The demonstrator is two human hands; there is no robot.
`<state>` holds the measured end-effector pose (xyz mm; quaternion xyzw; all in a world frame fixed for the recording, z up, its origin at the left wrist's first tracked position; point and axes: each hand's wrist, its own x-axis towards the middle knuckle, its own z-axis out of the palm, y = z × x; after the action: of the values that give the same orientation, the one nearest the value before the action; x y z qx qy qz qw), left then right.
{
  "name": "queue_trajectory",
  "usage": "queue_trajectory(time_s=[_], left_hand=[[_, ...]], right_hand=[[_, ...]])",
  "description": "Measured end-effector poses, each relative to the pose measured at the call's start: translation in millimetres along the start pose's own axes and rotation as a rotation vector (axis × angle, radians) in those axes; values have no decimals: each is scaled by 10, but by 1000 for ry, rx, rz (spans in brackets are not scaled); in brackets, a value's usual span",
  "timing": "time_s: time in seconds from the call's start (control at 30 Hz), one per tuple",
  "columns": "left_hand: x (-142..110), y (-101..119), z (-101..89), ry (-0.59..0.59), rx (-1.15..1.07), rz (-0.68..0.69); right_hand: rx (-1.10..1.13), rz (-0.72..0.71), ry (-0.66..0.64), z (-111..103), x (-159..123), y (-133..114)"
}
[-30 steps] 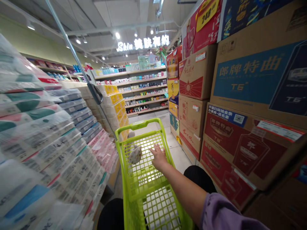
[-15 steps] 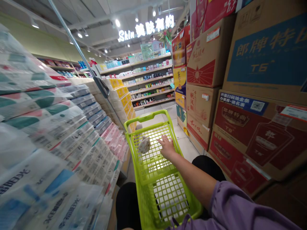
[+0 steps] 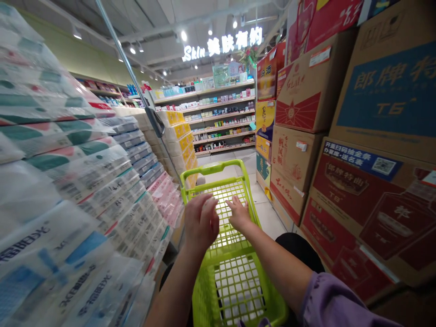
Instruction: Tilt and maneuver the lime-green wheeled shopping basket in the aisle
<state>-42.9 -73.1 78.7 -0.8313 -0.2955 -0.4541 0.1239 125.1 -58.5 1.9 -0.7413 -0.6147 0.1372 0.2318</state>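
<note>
left hand (image 3: 203, 221): centre, forearm raised, fingers curled; grip, cannot tell. right hand (image 3: 240, 214): just right, arm extended, fingers spread, released. green basket (image 3: 228, 257): lower centre, below both. tissue packs (image 3: 98, 181): left. cartons (image 3: 297, 159): right.

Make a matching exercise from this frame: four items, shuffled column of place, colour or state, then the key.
Column one
1. Right hand
2. Basket
3. Stacked cartons
4. Lit sign

Column two
A. Above the shelves at the back
B. Fingers spread
C. Along the right side of the picture
D. Lime green

Pairs: 1-B, 2-D, 3-C, 4-A
</note>
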Motion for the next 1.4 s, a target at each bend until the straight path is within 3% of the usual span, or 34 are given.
queue_trajectory(time_s=[0.07,0.17,0.2,0.27,0.33,0.47,0.6,0.77,0.97,1.1,1.27,1.4], left_hand=[[41,-138,273,-128,106,-100],[-62,-452,712,-471,198,-252],[-125,-562,830,-532,197,-267],[-247,-753,993,-525,167,-266],[-325,-877,1057,-446,127,-291],[-335,-900,1022,-286,173,-464],[-317,-760,973,-398,248,-467],[-376,-705,949,-360,289,-457],[-432,-728,903,-522,130,-233],[-427,-680,851,-428,246,-401],[-435,-600,819,-516,200,-277],[-433,-584,814,-437,275,-403]], right_hand=[[-8,1,6,23,21,-9],[-14,-6,-1,63,42,-17],[-18,-11,-1,75,48,-15],[-26,-19,5,94,60,-5],[-37,-25,11,105,74,8],[-55,-28,-4,101,96,19],[-57,-22,-12,92,81,15],[-54,-28,0,91,18,14],[-44,-23,3,75,-30,-8],[-40,-14,-4,62,-42,-26],[-52,6,-17,61,-43,-31],[-64,-3,-26,65,-41,-23]])
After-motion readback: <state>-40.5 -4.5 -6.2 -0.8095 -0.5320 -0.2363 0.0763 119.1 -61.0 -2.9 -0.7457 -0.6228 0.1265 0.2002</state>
